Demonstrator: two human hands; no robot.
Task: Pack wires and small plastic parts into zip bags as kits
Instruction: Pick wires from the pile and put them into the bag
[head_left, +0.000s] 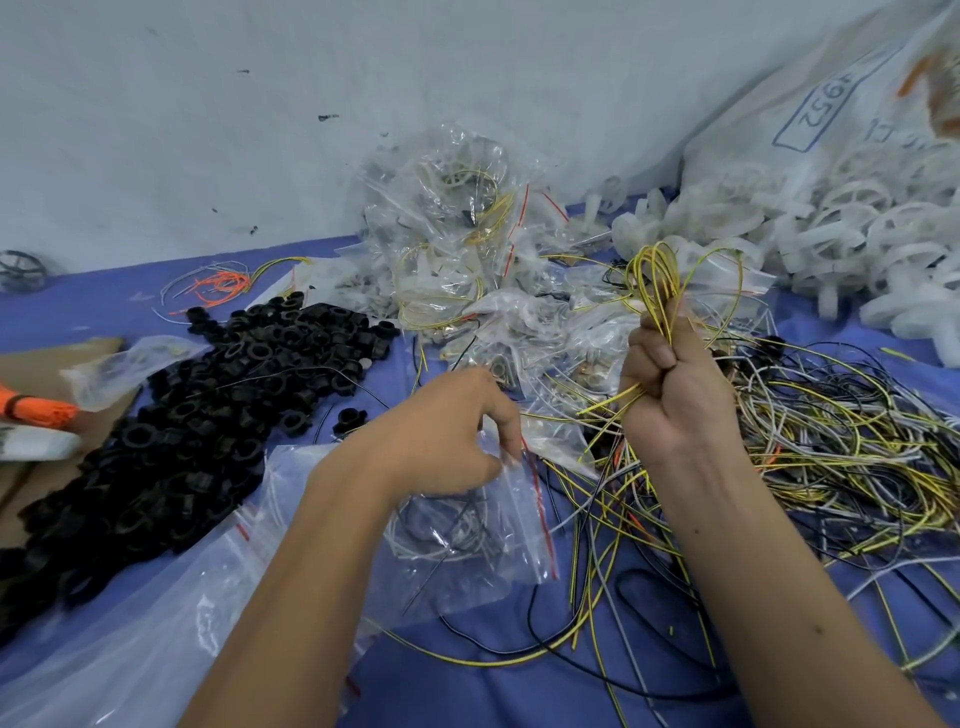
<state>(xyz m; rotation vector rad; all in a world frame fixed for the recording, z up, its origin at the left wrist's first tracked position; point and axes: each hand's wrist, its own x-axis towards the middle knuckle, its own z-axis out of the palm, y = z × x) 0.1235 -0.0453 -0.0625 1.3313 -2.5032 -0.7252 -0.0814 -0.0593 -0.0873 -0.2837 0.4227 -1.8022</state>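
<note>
Packing mid-kit: our right hand (670, 384) clamps yellow wire loops (657, 275); left hand (452, 436) pinches zip bag (467, 535) mouth, wires partly inside. Done kits (447, 218) piled behind; loose wires (810, 447), black parts (208, 405) aplenty remain.

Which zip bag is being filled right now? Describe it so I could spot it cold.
Start at the black plastic rings heaped on the blue table's left half; just right of them the left hand pinches the open mouth of a clear zip bag. Unlike the filled bags piled by the wall, it lies flat, nearest the camera, holding only a few wires.
</note>
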